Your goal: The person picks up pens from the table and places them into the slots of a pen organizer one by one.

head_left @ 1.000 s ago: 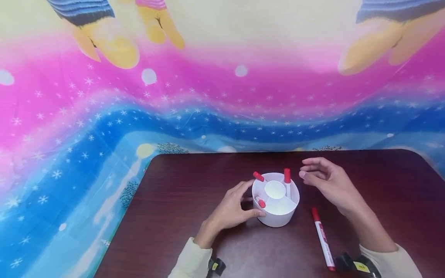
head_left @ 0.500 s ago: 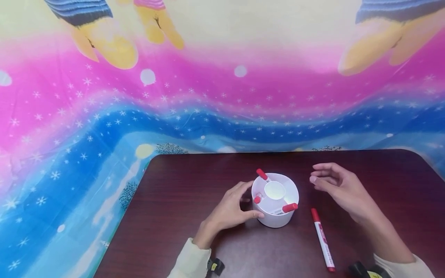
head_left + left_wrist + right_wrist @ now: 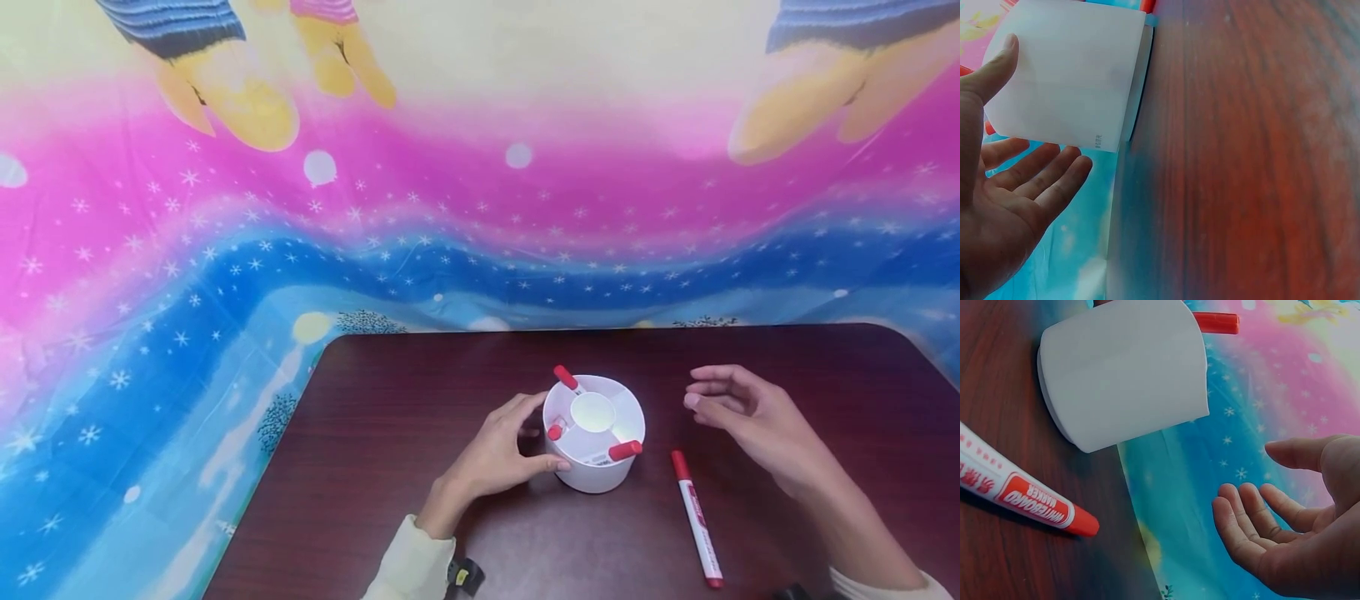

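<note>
A round white pen holder (image 3: 596,479) with divided compartments stands on the table, several red-capped markers in it. One red cap (image 3: 566,377) pokes out at the back left, another cap (image 3: 555,432) at the front left; a third marker (image 3: 626,451) leans over the front right rim. My left hand (image 3: 495,454) holds the holder from the left, thumb on the front wall and fingers around the left side. Right of the holder, my right hand (image 3: 765,425) hovers apart from it with relaxed fingers, holding nothing. In the right wrist view its palm (image 3: 1316,556) faces up.
A red and white whiteboard marker (image 3: 697,525) lies on the dark wooden table (image 3: 375,408), right of the holder, cap toward the back. Behind the table's rear edge hangs a colourful printed cloth (image 3: 480,208).
The holder has turned: the markers in it sit at different places, one now at the front right instead of the back right. My right hand has drawn away to the right.
</note>
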Motion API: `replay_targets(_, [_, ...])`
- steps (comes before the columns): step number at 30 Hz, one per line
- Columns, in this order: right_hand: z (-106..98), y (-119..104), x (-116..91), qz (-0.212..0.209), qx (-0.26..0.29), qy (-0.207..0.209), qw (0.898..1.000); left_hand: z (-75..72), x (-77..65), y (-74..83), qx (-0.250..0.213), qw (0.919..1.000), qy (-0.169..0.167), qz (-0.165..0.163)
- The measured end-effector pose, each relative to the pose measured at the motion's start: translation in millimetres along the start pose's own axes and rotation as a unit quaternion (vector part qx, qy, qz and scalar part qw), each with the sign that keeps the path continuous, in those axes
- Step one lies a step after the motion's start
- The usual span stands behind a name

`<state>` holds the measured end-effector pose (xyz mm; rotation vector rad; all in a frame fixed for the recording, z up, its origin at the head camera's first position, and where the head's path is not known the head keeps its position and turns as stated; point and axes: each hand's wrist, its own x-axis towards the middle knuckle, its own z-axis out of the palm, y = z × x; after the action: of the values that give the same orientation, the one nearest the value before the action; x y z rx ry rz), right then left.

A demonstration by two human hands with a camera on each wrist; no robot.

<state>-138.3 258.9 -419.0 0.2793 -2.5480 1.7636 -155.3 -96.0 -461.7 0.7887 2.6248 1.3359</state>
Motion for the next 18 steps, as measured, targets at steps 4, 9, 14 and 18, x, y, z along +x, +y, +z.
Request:
replay_targets(4, [-2,4,-3,0.011,0.003,-0.009,1.000,0.2,-0.4,0.1,0.000,1.0000,0.000,-0.002])
replay_targets(9, [-3,11,-8,0.028,0.014,-0.019,0.999,0.4,-0.5,-0.1,-0.002,1.0000,0.000,-0.002])
replay_targets(14, [-3,19,-14,0.047,0.022,-0.029,0.998,0.6,-0.2,-0.6,-0.007,1.0000,-0.001,-0.002])
replay_targets(18, [-3,25,-18,0.056,0.034,-0.034,0.997,0.5,0.1,-0.8,-0.003,1.0000,0.000,-0.004])
